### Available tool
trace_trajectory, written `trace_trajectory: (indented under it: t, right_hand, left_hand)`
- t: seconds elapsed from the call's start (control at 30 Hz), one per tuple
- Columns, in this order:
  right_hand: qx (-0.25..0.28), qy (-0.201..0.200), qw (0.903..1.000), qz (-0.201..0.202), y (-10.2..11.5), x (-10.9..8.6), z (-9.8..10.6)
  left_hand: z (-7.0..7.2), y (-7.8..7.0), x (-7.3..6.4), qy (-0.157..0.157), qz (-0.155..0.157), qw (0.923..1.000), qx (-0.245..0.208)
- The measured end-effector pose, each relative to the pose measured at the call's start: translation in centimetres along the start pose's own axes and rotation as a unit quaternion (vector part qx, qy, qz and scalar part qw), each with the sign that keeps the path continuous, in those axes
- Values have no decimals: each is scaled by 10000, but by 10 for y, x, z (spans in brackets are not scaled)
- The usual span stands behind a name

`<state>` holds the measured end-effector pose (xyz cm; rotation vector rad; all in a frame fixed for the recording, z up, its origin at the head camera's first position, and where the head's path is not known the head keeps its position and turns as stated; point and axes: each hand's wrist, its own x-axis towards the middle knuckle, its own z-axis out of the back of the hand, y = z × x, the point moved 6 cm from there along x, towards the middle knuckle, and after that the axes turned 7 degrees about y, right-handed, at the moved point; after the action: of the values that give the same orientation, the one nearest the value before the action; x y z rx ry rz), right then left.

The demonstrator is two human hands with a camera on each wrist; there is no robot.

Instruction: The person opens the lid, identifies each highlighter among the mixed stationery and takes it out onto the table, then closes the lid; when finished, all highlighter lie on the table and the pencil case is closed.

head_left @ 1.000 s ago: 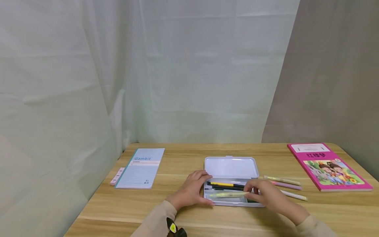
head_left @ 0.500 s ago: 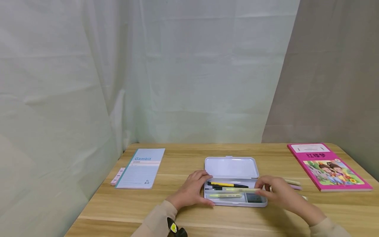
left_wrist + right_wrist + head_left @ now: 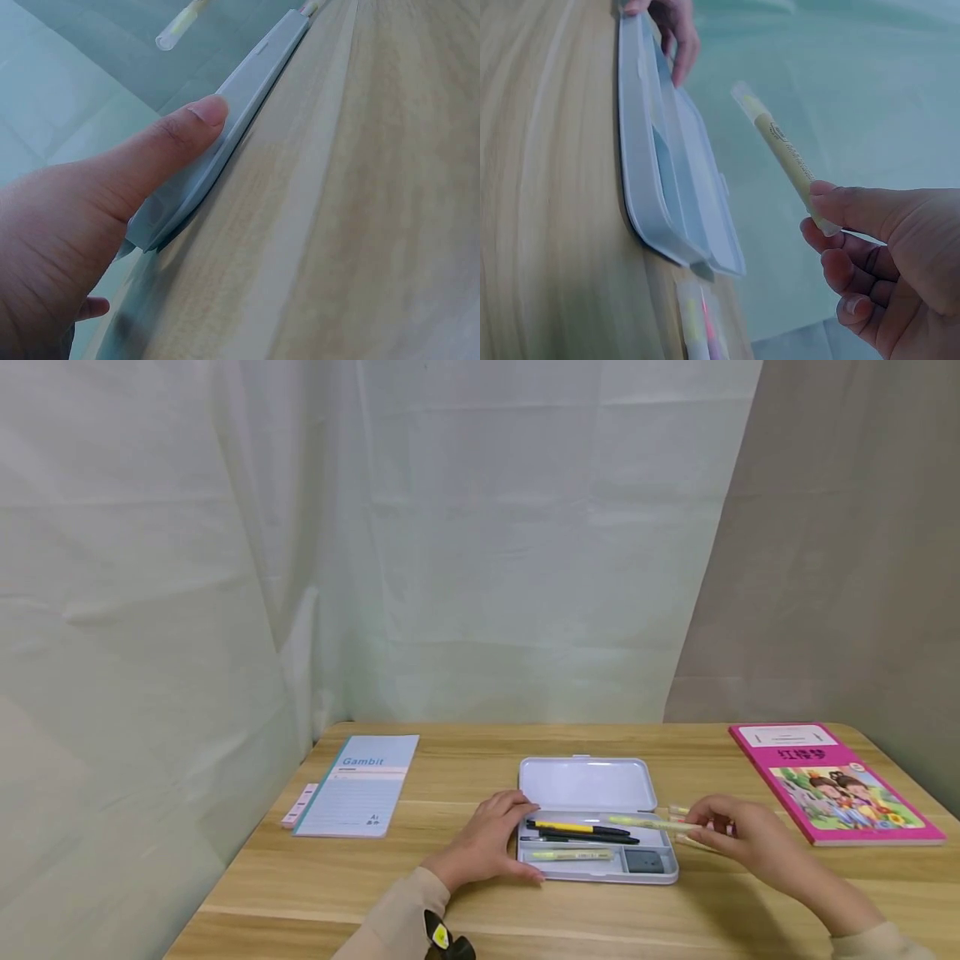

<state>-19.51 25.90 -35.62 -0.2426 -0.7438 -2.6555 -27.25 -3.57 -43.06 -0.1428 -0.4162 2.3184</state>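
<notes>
A white pencil case [image 3: 600, 877] lies with its lid [image 3: 587, 783] folded back on the table. My left hand [image 3: 487, 841] holds its left end, the thumb on the front wall in the left wrist view. My right hand [image 3: 757, 843] pinches a yellow highlighter [image 3: 784, 150] by one end, raised above the case's right side. Inside the case are a yellow-and-black pen [image 3: 566, 827], a black pen [image 3: 600, 838], another yellow highlighter [image 3: 572, 855] in the front compartment and a dark grey block [image 3: 643, 861] in the small right compartment.
More markers [image 3: 697, 322] lie on the table right of the case, partly hidden by my right hand in the head view. A light-blue notebook [image 3: 356, 793] overlaps a pink-and-white item [image 3: 298, 806] at left. A pink book [image 3: 832, 789] lies at right.
My right hand has lifted the yellow highlighter and moved right with it, uncovering the grey block. My left hand has stayed on the case.
</notes>
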Motion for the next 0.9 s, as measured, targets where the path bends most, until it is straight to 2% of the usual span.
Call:
trace_trajectory:
  t: [0.2, 0.4, 0.73, 0.9]
  right_hand:
    - [-84, -245, 9995, 203, -7, -8, 12]
    - [-147, -429, 9988, 157, -21, -17, 21]
    - [-188, -417, 9989, -105, -45, -31, 25]
    - [-157, -215, 9992, -284, -55, -35, 24]
  left_hand:
    - [-1, 1, 0, -67, -53, 10000, -7]
    - [-1, 2, 0, -98, -122, 9999, 25]
    - [-2, 2, 2, -33, -36, 10000, -26]
    - [-2, 2, 1, -73, -70, 9999, -6]
